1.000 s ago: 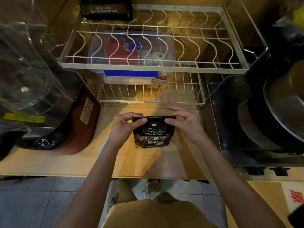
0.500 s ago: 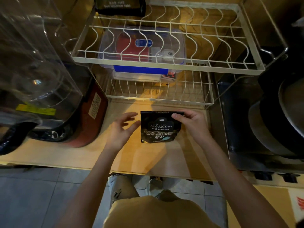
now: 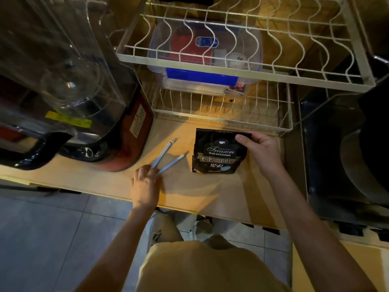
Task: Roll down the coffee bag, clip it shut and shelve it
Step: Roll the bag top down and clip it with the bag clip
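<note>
A black coffee bag [image 3: 217, 153] with white lettering lies on the wooden counter [image 3: 200, 192], its top edge rolled down. My right hand [image 3: 260, 151] pinches the rolled top at its right corner. To the left of the bag lies a long pale blue sealing clip [image 3: 168, 157], spread open in a V. My left hand [image 3: 146, 184] rests on the hinge end of the clip, fingers closed around it.
A white wire rack [image 3: 242, 66] stands behind the bag, with a clear plastic box [image 3: 205, 57] on its lower tier. A blender with a red base [image 3: 134, 131] stands at the left. A dark pot and stove [image 3: 353, 157] fill the right side.
My left hand let go of the bag and moved down-left onto the clip. My right hand keeps the rolled top pinched. The view shifted so the clip now shows.
</note>
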A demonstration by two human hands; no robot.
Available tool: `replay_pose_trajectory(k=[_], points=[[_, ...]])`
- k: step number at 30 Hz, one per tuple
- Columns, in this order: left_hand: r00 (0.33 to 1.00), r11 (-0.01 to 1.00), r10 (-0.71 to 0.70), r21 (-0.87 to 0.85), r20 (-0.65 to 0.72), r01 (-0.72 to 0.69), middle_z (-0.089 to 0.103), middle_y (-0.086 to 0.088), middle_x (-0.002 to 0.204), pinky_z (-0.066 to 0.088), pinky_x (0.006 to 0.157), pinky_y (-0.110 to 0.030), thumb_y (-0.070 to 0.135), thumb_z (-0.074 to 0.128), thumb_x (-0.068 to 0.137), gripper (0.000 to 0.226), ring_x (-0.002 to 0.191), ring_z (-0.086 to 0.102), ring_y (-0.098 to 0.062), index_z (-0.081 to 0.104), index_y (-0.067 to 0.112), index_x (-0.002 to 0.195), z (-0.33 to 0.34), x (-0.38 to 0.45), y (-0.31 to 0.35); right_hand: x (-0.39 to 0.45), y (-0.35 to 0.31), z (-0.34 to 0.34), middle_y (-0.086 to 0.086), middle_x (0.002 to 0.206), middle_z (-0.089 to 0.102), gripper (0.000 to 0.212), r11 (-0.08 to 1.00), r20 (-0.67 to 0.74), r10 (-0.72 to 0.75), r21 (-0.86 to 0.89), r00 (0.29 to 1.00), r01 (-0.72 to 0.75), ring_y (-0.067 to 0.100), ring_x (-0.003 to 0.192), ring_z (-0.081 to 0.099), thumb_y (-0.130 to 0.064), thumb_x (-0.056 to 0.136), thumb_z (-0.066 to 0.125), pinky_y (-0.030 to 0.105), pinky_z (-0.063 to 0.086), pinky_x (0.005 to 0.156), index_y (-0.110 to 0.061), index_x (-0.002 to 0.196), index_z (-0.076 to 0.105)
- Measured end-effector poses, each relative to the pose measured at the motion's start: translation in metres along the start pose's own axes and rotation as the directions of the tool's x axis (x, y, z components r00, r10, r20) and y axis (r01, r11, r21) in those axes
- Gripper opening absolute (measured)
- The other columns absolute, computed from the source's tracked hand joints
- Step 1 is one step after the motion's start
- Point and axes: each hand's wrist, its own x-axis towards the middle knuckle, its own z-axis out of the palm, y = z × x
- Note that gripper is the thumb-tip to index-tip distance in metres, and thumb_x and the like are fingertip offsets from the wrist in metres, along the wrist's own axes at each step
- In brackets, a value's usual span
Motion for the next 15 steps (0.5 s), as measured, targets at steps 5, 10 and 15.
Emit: replay_pose_trajectory(k=[5,10,15], points=[[0.99,0.873,-0.139,-0.47,0.017,0.131,0.059,-0.025,0.099,0.041,0.083,-0.043,-0.007,0.056,0.08,0.017,0.092,0.053,-0.034,0.06,-0.01,0.096,-0.007,0.008,0.01,-0.003,0.001,0.001,-0.018,0.076,0.075,0.021,1.0,0.01,-0.026,0.011,1.0,0.026,0.0,0.077,0.068,-0.009,0.078,0.066,0.01,0.051,0.061,-0.029,0.079,0.072],[0.95,0.341,-0.032,-0.891,0.309,0.301,0.061,-0.002,0.093,0.045,0.084,-0.027,0.005,0.051,0.087,0.016,0.091,0.057,-0.012,0.06,0.018,0.084,-0.051,0.009,0.044,-0.005,0.001,0.0,-0.018,0.075,0.074,0.022,1.0,0.011,-0.025,0.017,1.0,0.024,-0.001,0.077,0.068,-0.006,0.079,0.065,0.01,0.051,0.061,-0.027,0.081,0.07],[0.966,0.647,0.224,-0.761,0.13,-0.047,0.06,-0.001,0.109,0.042,0.075,-0.007,0.001,0.058,0.082,0.014,0.087,0.057,0.002,0.063,0.009,0.093,-0.078,0.019,0.074,-0.007,0.0,0.0,-0.016,0.07,0.072,0.019,0.999,0.011,-0.003,0.034,1.0,0.003,-0.002,0.072,0.067,-0.003,0.079,0.064,0.01,0.051,0.06,-0.02,0.082,0.07]])
